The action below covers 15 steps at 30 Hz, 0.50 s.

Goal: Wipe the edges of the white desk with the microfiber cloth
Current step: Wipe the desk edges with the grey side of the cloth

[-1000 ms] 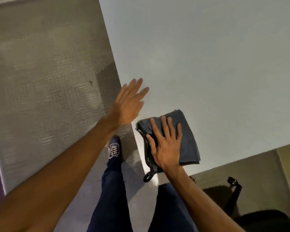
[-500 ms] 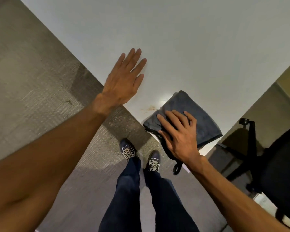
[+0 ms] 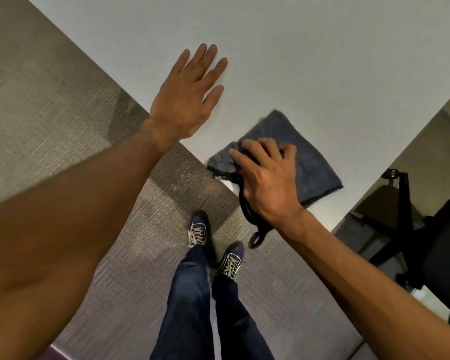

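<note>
Left hand [image 3: 190,94]: fingers straight, slightly spread, flat over white desk [image 3: 309,48] near its edge; contact unclear. Right hand [image 3: 268,180]: fingers curled, bunching grey microfiber cloth [image 3: 316,172] at the desk corner. Black looped strap [image 3: 255,239] hangs below the palm, upper end hidden. Office chair [image 3: 437,245] cut off at the frame edge.

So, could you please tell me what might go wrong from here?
The black strap dangling under the right hand could snag on the desk corner as the cloth is dragged. The cloth is bunched at the very edge, so it might slip off. The office chair beside that corner could block a step.
</note>
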Each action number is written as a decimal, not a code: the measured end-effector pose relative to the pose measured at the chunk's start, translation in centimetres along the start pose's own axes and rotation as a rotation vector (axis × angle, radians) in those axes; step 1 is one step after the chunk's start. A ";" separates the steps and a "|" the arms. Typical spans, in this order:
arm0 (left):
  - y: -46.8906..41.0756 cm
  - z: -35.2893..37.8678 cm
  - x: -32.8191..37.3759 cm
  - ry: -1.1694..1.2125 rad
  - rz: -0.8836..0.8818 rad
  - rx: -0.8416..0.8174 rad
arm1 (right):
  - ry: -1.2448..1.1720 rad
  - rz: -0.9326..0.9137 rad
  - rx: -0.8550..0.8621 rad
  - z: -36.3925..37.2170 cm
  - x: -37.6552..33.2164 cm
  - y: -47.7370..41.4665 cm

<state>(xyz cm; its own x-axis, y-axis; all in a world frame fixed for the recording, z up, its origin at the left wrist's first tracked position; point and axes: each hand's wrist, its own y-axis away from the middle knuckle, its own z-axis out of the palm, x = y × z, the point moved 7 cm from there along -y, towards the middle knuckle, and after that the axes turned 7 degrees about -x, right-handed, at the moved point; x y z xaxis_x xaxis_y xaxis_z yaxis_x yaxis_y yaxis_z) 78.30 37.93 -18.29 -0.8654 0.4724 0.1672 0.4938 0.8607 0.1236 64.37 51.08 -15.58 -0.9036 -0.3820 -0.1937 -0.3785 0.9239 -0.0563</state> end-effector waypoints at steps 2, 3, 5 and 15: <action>0.1 0.0 0.1 0.004 0.001 0.004 | 0.022 0.007 -0.007 -0.6 0.5 2.9; 0.2 0.0 0.2 -0.001 -0.005 0.007 | 0.024 0.018 -0.015 -0.7 0.5 3.4; 0.2 -0.1 0.2 -0.012 -0.014 0.010 | 0.015 0.044 -0.020 -0.5 0.2 1.9; 0.1 0.3 -0.3 0.006 -0.005 -0.008 | 0.051 0.015 -0.088 -1.3 -0.8 4.4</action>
<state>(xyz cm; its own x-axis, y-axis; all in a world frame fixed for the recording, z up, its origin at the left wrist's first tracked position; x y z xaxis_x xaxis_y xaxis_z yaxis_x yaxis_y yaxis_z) 78.54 37.91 -18.65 -0.8671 0.4672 0.1725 0.4904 0.8615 0.1318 63.12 55.40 -14.37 -0.9174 -0.3711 -0.1441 -0.3792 0.9247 0.0330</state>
